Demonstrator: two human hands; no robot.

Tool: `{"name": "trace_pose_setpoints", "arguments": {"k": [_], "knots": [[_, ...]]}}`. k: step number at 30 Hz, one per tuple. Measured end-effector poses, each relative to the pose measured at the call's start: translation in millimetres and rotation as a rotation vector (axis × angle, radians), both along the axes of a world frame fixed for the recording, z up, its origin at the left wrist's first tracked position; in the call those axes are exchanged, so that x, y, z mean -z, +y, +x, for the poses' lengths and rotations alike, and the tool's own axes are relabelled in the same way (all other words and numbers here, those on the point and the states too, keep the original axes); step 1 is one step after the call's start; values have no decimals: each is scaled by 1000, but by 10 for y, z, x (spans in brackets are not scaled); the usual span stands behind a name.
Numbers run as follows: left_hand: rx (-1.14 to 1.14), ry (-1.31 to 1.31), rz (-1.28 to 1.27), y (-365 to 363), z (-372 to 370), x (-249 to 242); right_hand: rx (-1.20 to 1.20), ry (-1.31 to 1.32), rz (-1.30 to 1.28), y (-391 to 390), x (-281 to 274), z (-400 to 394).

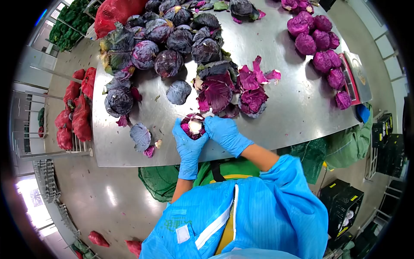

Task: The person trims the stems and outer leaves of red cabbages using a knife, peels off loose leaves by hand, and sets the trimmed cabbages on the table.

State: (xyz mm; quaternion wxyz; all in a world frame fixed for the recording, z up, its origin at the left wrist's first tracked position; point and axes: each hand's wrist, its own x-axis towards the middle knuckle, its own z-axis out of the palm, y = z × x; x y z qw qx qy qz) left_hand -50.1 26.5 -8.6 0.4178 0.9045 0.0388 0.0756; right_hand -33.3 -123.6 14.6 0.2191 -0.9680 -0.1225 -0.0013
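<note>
A broad stainless-steel table takes up most of the view, its near edge just in front of a person in a blue smock. Beyond the table's left edge, filled red mesh sacks are stacked on a metal rack, and on the floor to the right stand black plastic crates. A heap of red cabbages in their dark outer leaves covers the far left part of the tabletop, next to a bulging red mesh sack. Toward the right edge lies a cluster of smooth, bright purple trimmed cabbages, the nearest ones just beside a flat steel plate with a red side. Between the two groups, well short of the trimmed heads, is a pile of loose, torn purple leaves. Both hands wear blue gloves and meet over the near edge of the table. The left hand is wrapped around the near left side of one small red cabbage, whose pale cut stem end faces up. The right hand is curled, its fingers at the cabbage's right rim; a thin, light sliver runs along the far rim toward those fingers, too small to identify, so whether this hand grips a tool cannot be told.
</note>
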Motion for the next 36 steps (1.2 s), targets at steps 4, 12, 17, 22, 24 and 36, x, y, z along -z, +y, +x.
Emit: {"name": "trace_pose_setpoints", "arguments": {"k": [4, 12, 17, 22, 24, 36], "knots": [[39, -179, 121, -85, -193, -21, 188, -13, 55, -228, 537, 238], [65, -105, -5, 122, -108, 64, 204, 190, 510, -197, 180, 63], [121, -73, -179, 212, -142, 56, 132, 45, 678, -76, 115, 62], [90, -66, -164, 160, -150, 22, 53, -184, 683, -116, 75, -270], [80, -52, -173, 154, -114, 50, 6, -151, 453, -138, 45, -356], [72, -25, -91, 96, -18, -45, -71, -83, 95, -9, 74, -114]]}}
